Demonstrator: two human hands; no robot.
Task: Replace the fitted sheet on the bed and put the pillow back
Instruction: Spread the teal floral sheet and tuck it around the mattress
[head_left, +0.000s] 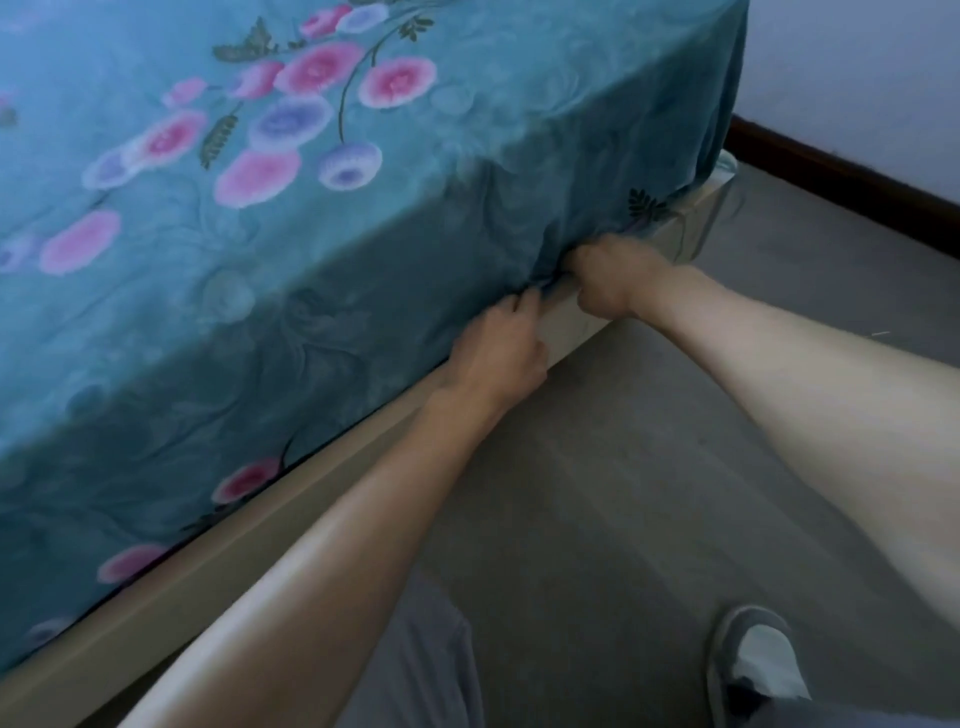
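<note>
Both hands work the lower hem of the teal flowered fitted sheet (363, 171) along the side of the mattress, just short of its far corner. The left hand (501, 348) has its fingers curled shut on a pinch of hem, with the pale bed frame (291, 525) directly beneath its knuckles. The right hand (608, 283) sits just beyond it, touching or nearly touching; its fingers are folded out of sight against the cloth, so whether they clamp the hem or only press it under the mattress cannot be told. Above both sets of fingers the cloth bunches into creases, while beyond the right hand the sheet hangs loose over the corner. The likely trouble is there: if the hem is tucked here before that corner is seated, I judge the elastic could drag the fabric back out once the fingers release, or leave a slack pocket at the corner. A hard pull with so small a pinch could also slip out of the left fingers. No pillow is in view, so that step seems yet to come.
</note>
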